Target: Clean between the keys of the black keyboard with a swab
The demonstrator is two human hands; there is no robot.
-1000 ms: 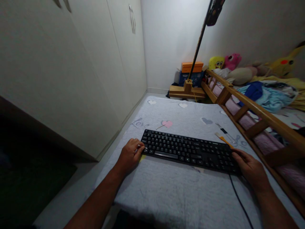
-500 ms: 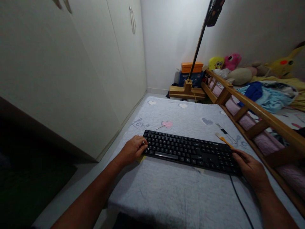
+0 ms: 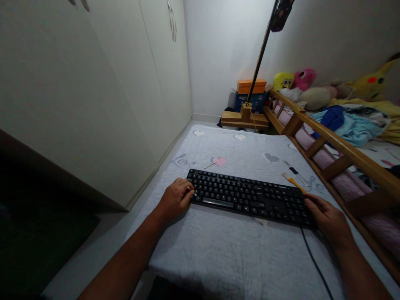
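A black keyboard (image 3: 243,193) lies across the cloth-covered table, its cable running down at the right. My left hand (image 3: 178,196) is closed at the keyboard's left end, with a thin white cotton swab (image 3: 191,190) between thumb and fingers, its tip over the keys. The keyboard's right end is gripped by my right hand (image 3: 328,216), thumb on top. Beyond that end lie a brush with an orange handle (image 3: 293,181) and a metal tweezer-like tool with a black band (image 3: 295,172). Another swab (image 3: 210,165) rests behind the keyboard.
White cabinets (image 3: 125,83) stand on the left. A wooden bed rail (image 3: 340,143) runs along the right, with soft toys and clothes behind it. Past the table's far edge are a pole on a wooden base (image 3: 245,117) and an orange box (image 3: 251,86).
My left hand has shifted slightly against the keyboard's left end, and the yellow patch beneath it is now mostly hidden. My right hand keeps its hold. The view has moved very slightly.
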